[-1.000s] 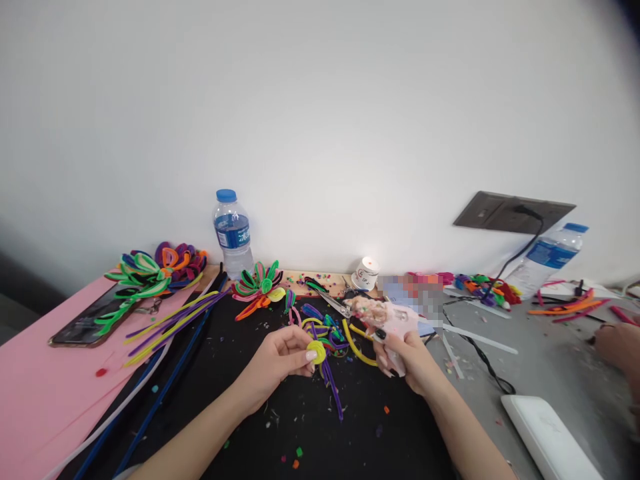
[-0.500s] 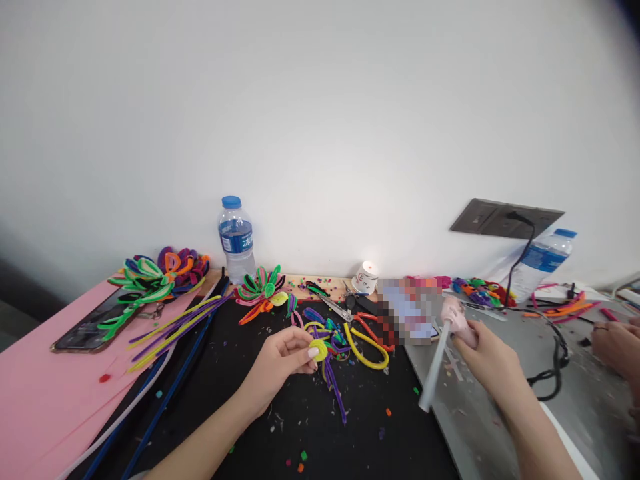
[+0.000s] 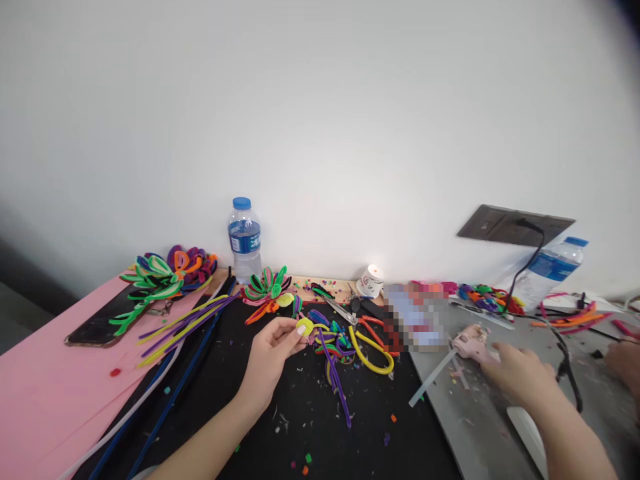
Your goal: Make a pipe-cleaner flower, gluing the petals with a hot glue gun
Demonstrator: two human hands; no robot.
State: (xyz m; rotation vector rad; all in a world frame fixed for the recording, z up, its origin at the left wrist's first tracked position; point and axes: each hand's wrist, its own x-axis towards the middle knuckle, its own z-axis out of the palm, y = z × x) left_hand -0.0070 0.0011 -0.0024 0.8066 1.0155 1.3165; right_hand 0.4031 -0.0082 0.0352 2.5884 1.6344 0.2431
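My left hand (image 3: 277, 357) pinches a small coiled yellow pipe-cleaner disc (image 3: 305, 327) between thumb and fingertips, above the black mat. Just right of it lies a tangle of purple, blue and green pipe cleaners (image 3: 333, 347). On the grey surface at the right is a pale pink glue gun (image 3: 470, 342), a translucent glue stick (image 3: 433, 379) jutting from it toward the lower left. My right hand (image 3: 523, 380) is at the end of the gun's handle; its fingers are blurred, so whether they still grip it is unclear.
Scissors with orange handles (image 3: 370, 327) and a yellow loop (image 3: 373, 357) lie behind the tangle. Pipe-cleaner flowers (image 3: 267, 290), a water bottle (image 3: 245, 243) and a paper cup (image 3: 371, 281) stand toward the wall. A black cord (image 3: 565, 347) runs at right, near another person's hand (image 3: 623, 363).
My right hand has lowered the glue gun onto the grey surface and shifted right. The left hand has moved slightly left and up with the yellow disc. The view has shifted a little.
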